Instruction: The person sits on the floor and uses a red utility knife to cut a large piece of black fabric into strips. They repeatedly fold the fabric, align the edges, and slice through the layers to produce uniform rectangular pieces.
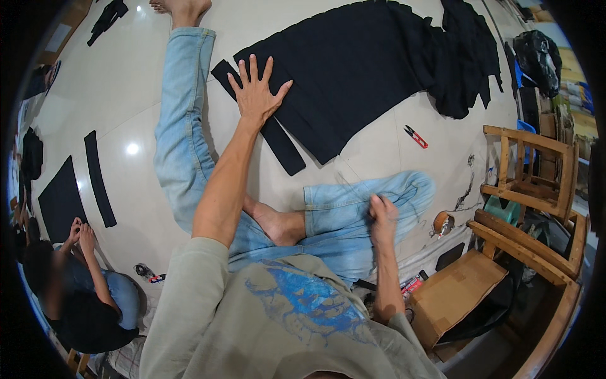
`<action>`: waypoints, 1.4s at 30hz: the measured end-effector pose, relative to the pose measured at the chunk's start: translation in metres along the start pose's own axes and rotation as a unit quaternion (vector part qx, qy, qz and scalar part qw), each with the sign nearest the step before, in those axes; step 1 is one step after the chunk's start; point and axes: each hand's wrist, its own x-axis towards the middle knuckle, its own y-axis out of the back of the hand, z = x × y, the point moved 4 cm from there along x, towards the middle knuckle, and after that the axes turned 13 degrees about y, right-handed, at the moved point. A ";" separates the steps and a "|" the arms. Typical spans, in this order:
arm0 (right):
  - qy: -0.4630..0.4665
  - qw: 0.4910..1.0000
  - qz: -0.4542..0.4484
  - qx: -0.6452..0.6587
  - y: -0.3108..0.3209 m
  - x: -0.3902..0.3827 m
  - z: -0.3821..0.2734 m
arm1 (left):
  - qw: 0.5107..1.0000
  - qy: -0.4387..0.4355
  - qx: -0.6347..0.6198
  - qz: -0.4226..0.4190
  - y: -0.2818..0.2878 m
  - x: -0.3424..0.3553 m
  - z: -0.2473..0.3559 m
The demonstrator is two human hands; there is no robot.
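Observation:
My left hand lies flat with fingers spread on a large piece of black cloth, near its left edge. Under the wrist, a narrow black cloth strip runs along that edge and sticks out toward me. At the far right the cloth bunches into folds. Over my bent knee, my right hand is closed, the fingers pinched together; whatever they hold is too small to make out. Red-handled thread snips rest on the tiled floor between the cloth and my knee.
Right of my knee are a tape roll, a cardboard box and wooden frames. At left, a co-worker sits with both hands together beside a black cloth panel and a black strip. Black scraps lie far left.

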 end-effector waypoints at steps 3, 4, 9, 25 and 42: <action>-0.005 0.999 0.028 -0.015 0.032 -0.026 -0.008 | 1.000 -0.004 -0.006 0.007 -0.003 -0.001 -0.003; 0.010 0.999 0.039 -0.035 0.035 -0.031 -0.009 | 1.000 -0.005 -0.005 0.011 -0.004 -0.002 -0.005; 0.023 0.898 0.259 0.355 -0.025 0.019 -0.053 | 1.000 -0.008 0.004 0.002 -0.005 0.000 -0.001; 0.135 0.933 -0.117 -0.314 -0.083 0.062 -0.021 | 1.000 -0.013 -0.005 0.025 -0.008 -0.001 -0.002; -0.094 0.904 -0.026 -0.417 0.204 -0.102 -0.037 | 1.000 -0.008 0.017 0.007 -0.010 -0.002 -0.004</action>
